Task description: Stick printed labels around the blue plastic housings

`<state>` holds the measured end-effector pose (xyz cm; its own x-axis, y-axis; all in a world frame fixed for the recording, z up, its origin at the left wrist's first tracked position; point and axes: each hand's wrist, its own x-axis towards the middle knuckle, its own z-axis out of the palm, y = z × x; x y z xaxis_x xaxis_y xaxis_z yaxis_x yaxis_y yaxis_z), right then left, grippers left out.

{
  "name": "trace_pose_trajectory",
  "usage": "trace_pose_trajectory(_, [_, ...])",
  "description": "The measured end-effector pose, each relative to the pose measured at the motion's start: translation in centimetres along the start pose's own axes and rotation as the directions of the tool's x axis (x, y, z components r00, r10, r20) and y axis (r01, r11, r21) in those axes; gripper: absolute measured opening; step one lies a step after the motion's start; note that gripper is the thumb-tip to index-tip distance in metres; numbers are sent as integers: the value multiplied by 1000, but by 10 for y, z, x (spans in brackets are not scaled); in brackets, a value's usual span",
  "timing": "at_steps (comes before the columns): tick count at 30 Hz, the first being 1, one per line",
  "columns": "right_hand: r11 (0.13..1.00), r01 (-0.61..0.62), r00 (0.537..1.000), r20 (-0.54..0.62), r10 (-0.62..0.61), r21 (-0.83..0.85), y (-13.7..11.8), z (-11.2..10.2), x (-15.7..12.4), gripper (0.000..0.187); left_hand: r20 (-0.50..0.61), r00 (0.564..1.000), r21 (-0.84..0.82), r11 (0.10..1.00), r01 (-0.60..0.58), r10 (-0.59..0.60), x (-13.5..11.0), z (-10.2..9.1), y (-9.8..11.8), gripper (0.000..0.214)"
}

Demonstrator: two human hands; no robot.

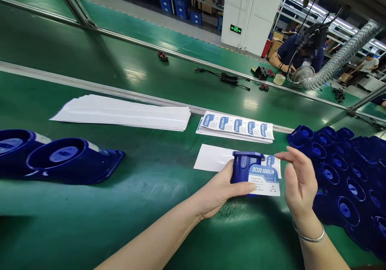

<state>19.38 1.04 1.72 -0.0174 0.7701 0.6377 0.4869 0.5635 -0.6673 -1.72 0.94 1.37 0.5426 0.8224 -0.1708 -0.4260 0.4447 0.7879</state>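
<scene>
My left hand (221, 191) is wrapped round a dark blue plastic housing (240, 167). Its thumb presses a white and blue label (264, 181) against the housing's side, and the label's right part sticks out past the edge. My right hand (300, 181), with a silver bangle at the wrist, hovers just right of the label. Its fingers are bent but apart, with nothing visible in them. Behind the housing lies a label strip (211, 157), blank on the left and printed at its right end, partly hidden by the housing.
A stack of printed label sheets (238, 127) lies behind the strip, beside fanned white sheets (123, 111). Many blue housings (337, 161) crowd the right; labelled ones (69, 157) stand left. Beyond a metal rail are black cables (229, 78) and a seated person (301, 52) near a silver duct (343, 56).
</scene>
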Motion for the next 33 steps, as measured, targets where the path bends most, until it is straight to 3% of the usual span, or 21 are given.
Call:
trace_pose_trajectory(3, [972,234,957,169,-235,27,-3,-1,-2,46,-63,998,-65,998,25,-29,1,2,-1,63])
trace_pose_trajectory(5, [951,311,915,271,-297,-6,-6,0,-2,50,-103,994,-85,996,29,-37,2,2,-2,59])
trace_pose_trajectory(8, [918,387,885,315,-342,-91,-6,3,0,53,-128,991,-77,997,24,-33,3,1,-4,58])
trace_pose_trajectory(19, [815,533,807,425,-410,-227,-5,10,-4,64,-188,981,-115,993,29,-51,3,3,-4,59])
trace_pose_trajectory(28, [817,552,781,446,-437,-165,-9,8,-7,62,-217,974,-33,997,-72,63,4,0,-3,47])
trace_pose_trajectory(33, [792,603,709,516,-480,-92,-14,8,-15,67,-261,960,-1,995,-104,100,4,-2,0,47])
